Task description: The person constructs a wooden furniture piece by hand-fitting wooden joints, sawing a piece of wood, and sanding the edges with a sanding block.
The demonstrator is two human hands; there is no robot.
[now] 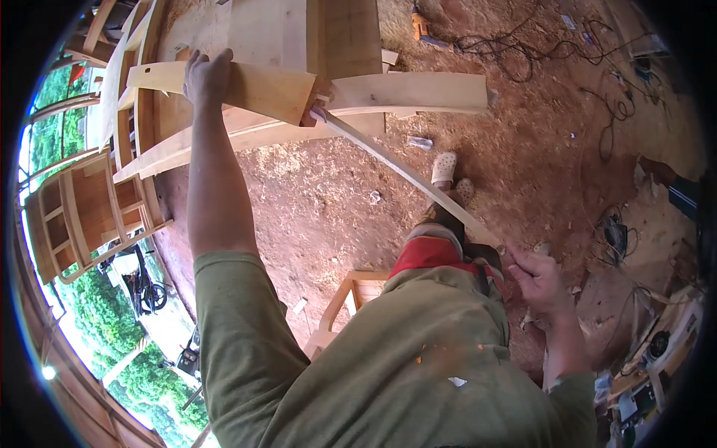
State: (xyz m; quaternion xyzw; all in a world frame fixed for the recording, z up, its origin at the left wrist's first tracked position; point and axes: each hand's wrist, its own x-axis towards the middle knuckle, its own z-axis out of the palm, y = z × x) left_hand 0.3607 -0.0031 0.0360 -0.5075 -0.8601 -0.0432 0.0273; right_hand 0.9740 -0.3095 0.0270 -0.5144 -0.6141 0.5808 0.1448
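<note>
My left hand [209, 76] reaches far out and grips a flat pale wooden board [272, 91], its fingers closed over the upper edge. The board lies across a larger wooden frame, and a hole shows near its left end. My right hand [541, 280], at the right of my body, is closed round the near end of a long thin wooden strip [407, 173]. The strip slants up and left to the board's right end, where its tip looks pinkish. Whether the tip touches the board, I cannot tell.
A curved wooden plank [411, 91] extends right from the frame. An orange power tool [420, 26] and tangled black cords [515, 56] lie on the dusty floor. Another wooden frame [82, 213] stands left. A small wooden piece [343, 299] sits beside me. Another person's arm [680, 196] shows far right.
</note>
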